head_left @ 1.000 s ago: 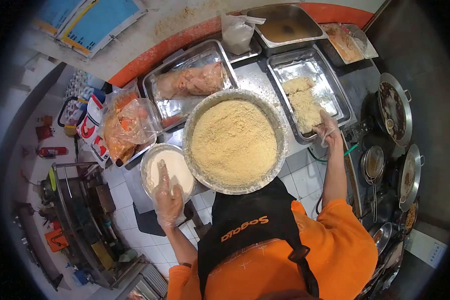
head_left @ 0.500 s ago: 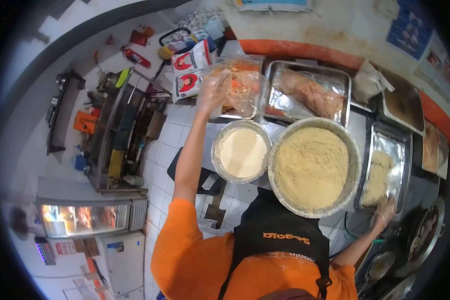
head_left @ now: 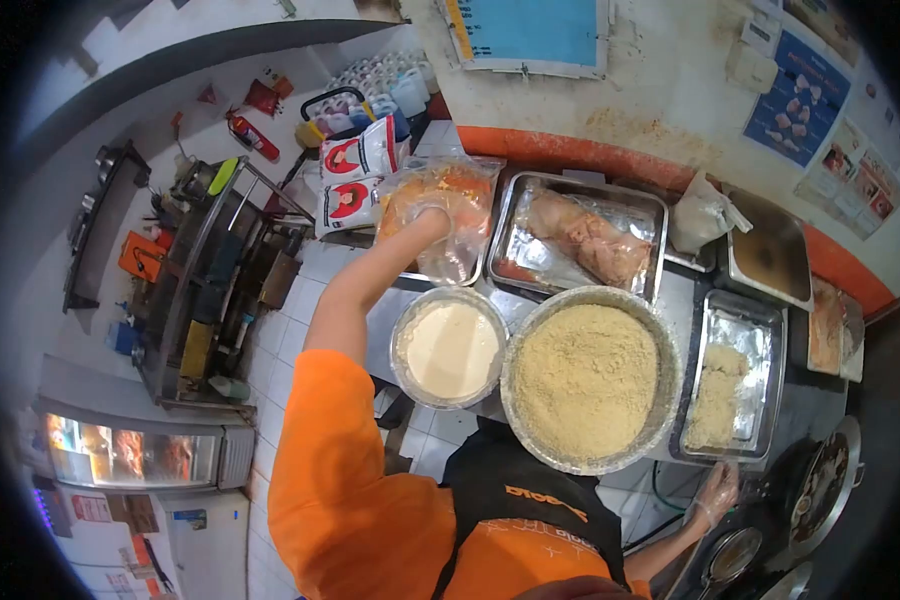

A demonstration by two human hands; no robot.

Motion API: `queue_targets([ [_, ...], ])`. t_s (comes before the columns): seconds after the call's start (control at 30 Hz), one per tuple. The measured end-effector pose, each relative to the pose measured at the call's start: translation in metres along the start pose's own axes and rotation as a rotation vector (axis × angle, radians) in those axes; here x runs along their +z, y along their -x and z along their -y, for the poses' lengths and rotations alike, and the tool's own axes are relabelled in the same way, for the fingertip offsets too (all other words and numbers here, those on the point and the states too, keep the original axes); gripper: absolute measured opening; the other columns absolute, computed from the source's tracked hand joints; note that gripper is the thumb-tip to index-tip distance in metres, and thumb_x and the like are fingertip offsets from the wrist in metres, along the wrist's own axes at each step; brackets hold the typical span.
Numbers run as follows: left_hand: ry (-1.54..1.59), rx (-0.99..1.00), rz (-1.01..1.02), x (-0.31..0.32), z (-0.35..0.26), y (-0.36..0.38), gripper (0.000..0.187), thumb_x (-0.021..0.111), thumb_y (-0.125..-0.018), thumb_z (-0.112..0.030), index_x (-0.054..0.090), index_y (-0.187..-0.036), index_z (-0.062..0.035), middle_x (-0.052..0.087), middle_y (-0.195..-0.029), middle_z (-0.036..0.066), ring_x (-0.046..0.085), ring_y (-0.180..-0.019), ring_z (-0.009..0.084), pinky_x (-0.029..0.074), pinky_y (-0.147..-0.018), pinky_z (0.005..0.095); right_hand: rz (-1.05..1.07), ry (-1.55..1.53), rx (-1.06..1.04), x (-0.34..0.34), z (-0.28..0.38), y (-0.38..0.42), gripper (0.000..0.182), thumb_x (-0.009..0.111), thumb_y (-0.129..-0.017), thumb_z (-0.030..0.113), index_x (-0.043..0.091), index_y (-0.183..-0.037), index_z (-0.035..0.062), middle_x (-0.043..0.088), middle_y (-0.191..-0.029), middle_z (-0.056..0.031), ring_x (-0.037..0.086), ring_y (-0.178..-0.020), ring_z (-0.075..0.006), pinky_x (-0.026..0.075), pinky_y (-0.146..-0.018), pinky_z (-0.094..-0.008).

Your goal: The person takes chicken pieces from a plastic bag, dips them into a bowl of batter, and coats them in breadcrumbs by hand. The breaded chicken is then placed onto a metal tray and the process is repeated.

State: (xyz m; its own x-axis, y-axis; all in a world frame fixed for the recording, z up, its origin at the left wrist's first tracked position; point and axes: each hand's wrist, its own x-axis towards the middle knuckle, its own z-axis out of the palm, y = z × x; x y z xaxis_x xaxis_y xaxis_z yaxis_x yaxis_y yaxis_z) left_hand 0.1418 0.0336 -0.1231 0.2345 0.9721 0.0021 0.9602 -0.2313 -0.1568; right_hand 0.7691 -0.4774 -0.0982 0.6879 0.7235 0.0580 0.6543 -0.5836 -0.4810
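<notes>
My left hand (head_left: 432, 226) reaches into a clear plastic bag (head_left: 448, 262) of orange-coloured food on a metal tray; its fingers are hidden by the bag and the food. My right hand (head_left: 716, 492), in a clear plastic glove, is just off the near edge of a metal tray (head_left: 760, 400) that holds a patch of pale crumbs (head_left: 717, 398). Its fingers look loosely apart, with nothing seen in them. In front of me stand a bowl of creamy batter (head_left: 452, 350) and a large basin of yellowish crumbs (head_left: 587, 380).
A metal tray (head_left: 510, 262) with a large piece of raw meat (head_left: 592, 238) stands behind the basin. Red-and-white packets (head_left: 355, 178) lean at the left. A deep metal pan (head_left: 770, 255) is at the back right. A dark frying pan (head_left: 826, 485) and a strainer (head_left: 735, 553) lie at the right.
My left hand has gone from the bag's left side down into the bag. My right hand has come off the crumb tray's near edge. The camera view has shifted.
</notes>
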Motion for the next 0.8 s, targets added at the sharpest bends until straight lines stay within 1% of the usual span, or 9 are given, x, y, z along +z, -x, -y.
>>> queue_targets([
  [0.1, -0.105, -0.021, -0.012, 0.008, 0.017, 0.003, 0.038, 0.060, -0.090, -0.028, 0.068, -0.122, -0.0097, 0.069, -0.122, 0.012, 0.068, -0.109, 0.0298, 0.054, -0.090, 0.0431, -0.059, 0.038, -0.053, 0.011, -0.008, 0.002, 0.036, 0.058, -0.095, 0.024, 0.064, -0.112, -0.0067, 0.067, -0.109, -0.0277, 0.063, -0.101, -0.0452, 0.049, -0.087, -0.0478],
  [0.27, -0.240, -0.127, -0.250, 0.018, 0.028, 0.008, 0.039, 0.060, -0.090, -0.030, 0.068, -0.122, -0.0108, 0.068, -0.123, 0.011, 0.067, -0.110, 0.0293, 0.054, -0.091, 0.0436, -0.046, -0.025, -0.057, 0.017, 0.014, 0.003, 0.030, 0.060, -0.094, 0.020, 0.066, -0.109, -0.0061, 0.067, -0.106, -0.0270, 0.065, -0.099, -0.0428, 0.050, -0.085, -0.0455],
  [0.33, -0.198, 0.009, 0.081, 0.011, 0.035, 0.004, 0.036, 0.061, -0.086, -0.027, 0.070, -0.117, -0.0104, 0.071, -0.115, 0.014, 0.067, -0.109, 0.0302, 0.052, -0.095, 0.0422, -0.027, -0.010, -0.119, 0.011, 0.028, -0.001, 0.027, 0.061, -0.092, 0.016, 0.066, -0.108, -0.0049, 0.069, -0.102, -0.0261, 0.067, -0.095, -0.0405, 0.052, -0.081, -0.0438],
  [0.37, -0.195, 0.004, 0.074, 0.012, 0.039, 0.008, 0.036, 0.061, -0.086, -0.027, 0.070, -0.117, -0.0104, 0.071, -0.115, 0.014, 0.067, -0.109, 0.0302, 0.052, -0.095, 0.0422, -0.034, -0.011, -0.127, 0.011, 0.028, -0.004, 0.027, 0.061, -0.092, 0.016, 0.066, -0.108, -0.0049, 0.069, -0.102, -0.0261, 0.067, -0.095, -0.0405, 0.052, -0.081, -0.0438],
  [0.43, -0.074, 0.039, -0.321, 0.012, 0.052, 0.016, 0.036, 0.063, -0.084, -0.027, 0.070, -0.115, -0.0099, 0.072, -0.111, 0.014, 0.069, -0.102, 0.0323, 0.053, -0.092, 0.0447, -0.073, -0.034, -0.109, 0.020, 0.027, -0.006, 0.026, 0.062, -0.092, 0.015, 0.066, -0.109, -0.0043, 0.069, -0.099, -0.0258, 0.068, -0.093, -0.0391, 0.052, -0.079, -0.0434],
  [0.47, -0.077, 0.038, -0.331, -0.002, 0.046, 0.022, 0.036, 0.063, -0.084, -0.027, 0.070, -0.115, -0.0099, 0.072, -0.111, 0.014, 0.069, -0.102, 0.0323, 0.053, -0.092, 0.0447, -0.079, -0.041, -0.112, 0.022, 0.029, -0.007, 0.026, 0.062, -0.092, 0.015, 0.066, -0.109, -0.0043, 0.069, -0.099, -0.0258, 0.068, -0.093, -0.0391, 0.052, -0.079, -0.0434],
  [0.53, -0.088, 0.019, -0.051, -0.025, 0.034, 0.035, 0.037, 0.064, -0.083, -0.029, 0.070, -0.113, -0.0090, 0.071, -0.113, 0.016, 0.068, -0.105, 0.0325, 0.051, -0.095, 0.0440, -0.065, -0.094, -0.042, 0.025, 0.035, -0.008, 0.026, 0.062, -0.091, 0.015, 0.067, -0.108, -0.0042, 0.070, -0.098, -0.0258, 0.070, -0.091, -0.0379, 0.053, -0.078, -0.0429],
  [0.63, 0.116, -0.096, -0.065, -0.016, 0.040, 0.032, 0.037, 0.062, -0.084, -0.030, 0.070, -0.114, -0.0097, 0.070, -0.114, 0.017, 0.067, -0.106, 0.0323, 0.049, -0.099, 0.0435, -0.009, -0.087, -0.048, 0.017, 0.050, -0.009, 0.027, 0.062, -0.090, 0.015, 0.066, -0.109, -0.0044, 0.070, -0.099, -0.0251, 0.070, -0.091, -0.0367, 0.054, -0.078, -0.0419],
  [0.8, 0.039, -0.162, -0.045, -0.048, 0.012, 0.056, 0.039, 0.055, -0.090, -0.032, 0.069, -0.121, -0.0109, 0.066, -0.125, 0.016, 0.063, -0.116, 0.0304, 0.047, -0.102, 0.0428, -0.027, -0.119, -0.078, 0.020, 0.050, -0.009, 0.028, 0.062, -0.090, 0.015, 0.067, -0.111, -0.0046, 0.071, -0.100, -0.0244, 0.070, -0.092, -0.0362, 0.054, -0.079, -0.0421],
])
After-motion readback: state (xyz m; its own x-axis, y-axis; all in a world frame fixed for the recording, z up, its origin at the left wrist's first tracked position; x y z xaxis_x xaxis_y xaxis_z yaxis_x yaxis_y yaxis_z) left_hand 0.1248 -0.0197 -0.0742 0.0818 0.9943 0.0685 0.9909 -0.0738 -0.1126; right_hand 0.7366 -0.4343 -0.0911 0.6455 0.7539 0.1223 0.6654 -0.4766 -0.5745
